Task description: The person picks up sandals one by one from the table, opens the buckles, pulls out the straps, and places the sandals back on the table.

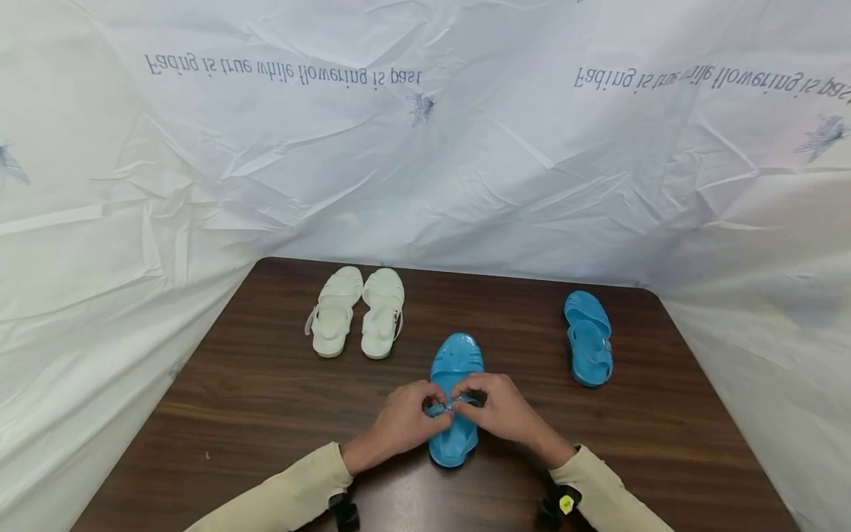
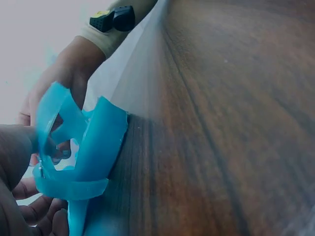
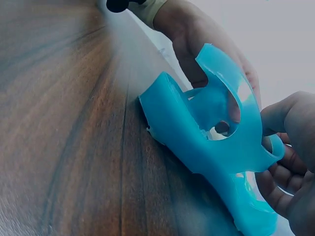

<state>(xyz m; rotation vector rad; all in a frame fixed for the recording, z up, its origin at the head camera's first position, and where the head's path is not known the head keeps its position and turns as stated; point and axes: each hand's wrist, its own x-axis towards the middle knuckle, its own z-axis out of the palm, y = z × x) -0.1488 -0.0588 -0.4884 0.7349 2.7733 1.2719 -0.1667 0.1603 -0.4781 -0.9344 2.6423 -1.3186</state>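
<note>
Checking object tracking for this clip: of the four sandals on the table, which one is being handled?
The blue sandal at the near middle: both the left hand and right hand pinch its strap. The other blue sandal and white pair lie untouched.

A makeshift recording set is shown rather than a lived-in room. The upper half of the head view is filled by crinkled white plastic sheeting (image 1: 425,170) printed with mirrored lettering, hung as a backdrop and closing off both sides. A dark wood-grain bench (image 1: 266,399) is boxed in by it at the lower centre. Small devices (image 1: 565,505) are strapped at the wrists along the bottom edge.
</note>
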